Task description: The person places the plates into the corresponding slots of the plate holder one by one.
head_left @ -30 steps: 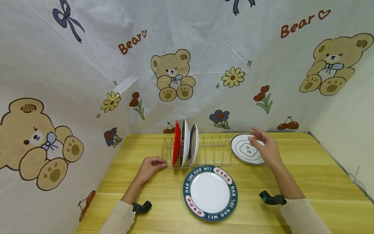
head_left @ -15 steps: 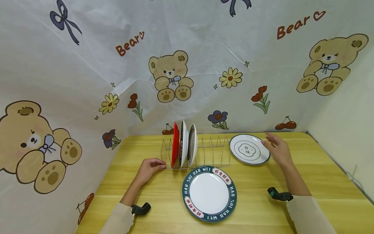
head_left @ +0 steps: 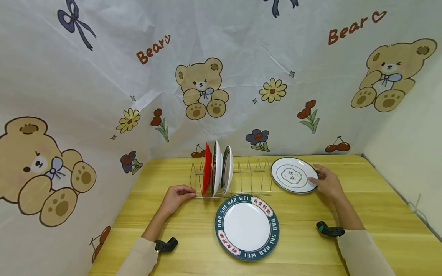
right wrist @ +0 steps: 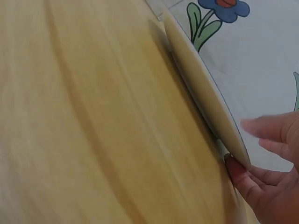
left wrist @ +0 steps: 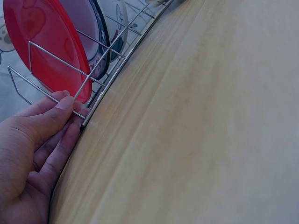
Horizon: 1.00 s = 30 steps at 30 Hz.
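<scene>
My left hand (head_left: pixel 177 199) pinches the front left corner of a wire dish rack (left wrist: pixel 110 51) between thumb and fingers. Standing on edge in the rack are a red plate (head_left: pixel 207 168) and two white plates with dark patterned rims. At the right, my right hand (head_left: pixel 329 184) is at the edge of a white plate with a thin dark rim line (head_left: pixel 293 188). Fingertips lie under its rim, while the thumb is over the top with a small gap in the right wrist view. A white plate with a green lettered rim (head_left: pixel 246 226) lies flat in front of the rack.
The wooden table (head_left: pixel 300 245) carries everything. Behind it hangs a cloth (head_left: pixel 241 126) printed with bears and flowers. Upright wire slots make up the rack's right half. A black device is strapped to each wrist.
My right hand moves from above the small white plate out past its right side, then comes back in to the rim with fingertips under it. My left hand stays on the rack.
</scene>
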### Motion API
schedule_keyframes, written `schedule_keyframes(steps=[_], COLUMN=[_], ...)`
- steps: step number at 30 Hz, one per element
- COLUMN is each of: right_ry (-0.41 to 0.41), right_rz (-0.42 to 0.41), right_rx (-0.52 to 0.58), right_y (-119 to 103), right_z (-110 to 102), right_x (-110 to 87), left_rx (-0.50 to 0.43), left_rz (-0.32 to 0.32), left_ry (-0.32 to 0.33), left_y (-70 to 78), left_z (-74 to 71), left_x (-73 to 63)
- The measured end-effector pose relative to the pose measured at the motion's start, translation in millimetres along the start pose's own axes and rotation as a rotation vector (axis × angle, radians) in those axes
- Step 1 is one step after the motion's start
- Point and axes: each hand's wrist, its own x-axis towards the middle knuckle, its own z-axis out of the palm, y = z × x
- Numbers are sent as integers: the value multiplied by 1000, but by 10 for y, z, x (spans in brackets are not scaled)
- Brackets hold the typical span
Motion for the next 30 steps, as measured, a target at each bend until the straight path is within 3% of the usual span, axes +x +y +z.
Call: schedule_keyframes(steps=[5, 9, 19, 26, 30], right_ry=[-3, -51, -272, -331, -355], right_rz=[-4, 53, 168, 159, 92], right_rx=[-22, 23, 479, 752, 883], right_y=[60, 64, 2, -36, -72], right_z=[1, -16, -125, -219, -273], right_x=[-10, -8, -66, -74, -62], left_rx=[-16, -18, -7, -5, -11], left_rz=[-10, -3, 13, 14, 30], left_ry=[1, 1, -5, -4, -9], left_y=[-3, 43, 11, 26, 50], left_z=[5, 10, 13, 17, 11], left_x=[-12, -36, -51, -43, -34])
